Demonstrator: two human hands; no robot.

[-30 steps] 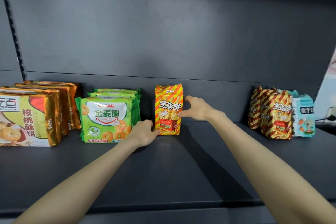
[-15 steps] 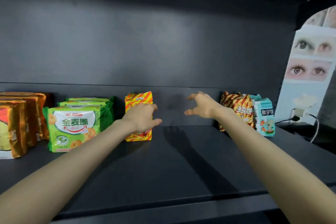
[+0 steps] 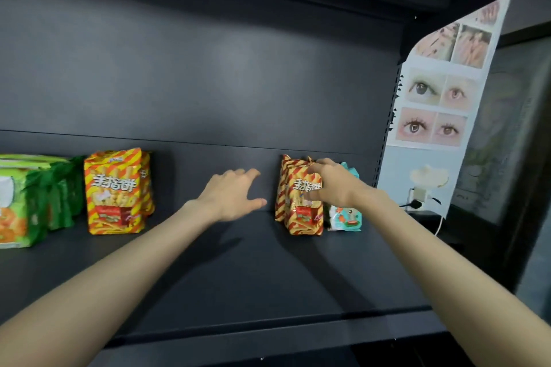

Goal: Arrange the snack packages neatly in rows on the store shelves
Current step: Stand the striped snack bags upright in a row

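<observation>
Okay, quick change: a second ago both hands were on the yellow-striped finger-biscuit pack [image 3: 114, 191]; now they're off it and it stands upright on its own, just beside the green biscuit packs [image 3: 32, 197], with another of the same kind behind it. That pack looks placed, so the row on the left has grown by one.

The right hand [image 3: 332, 186] has swung over to the right-hand group and landed on the front red-striped finger-biscuit pack [image 3: 304, 217]. Its fingers [image 3: 320, 164] curl over the pack's top edge, thumb lying across the printed front, so it's a grip on the upper part and not just a touch. The pack is upright, bottom edge on the shelf [image 3: 238, 283], not lifted as far as I can tell. A second red-striped pack sits right behind it, and a teal pack [image 3: 347, 219] is touching on its right, partly hidden by the wrist.

The left hand [image 3: 231, 195] hovers over bare shelf between the two groups, fingers [image 3: 244, 173] spread and loose, holding nothing, just short of the red-striped pack's left edge.

My guess: this pack is the next pickup, headed left to join the yellow-striped ones.
</observation>
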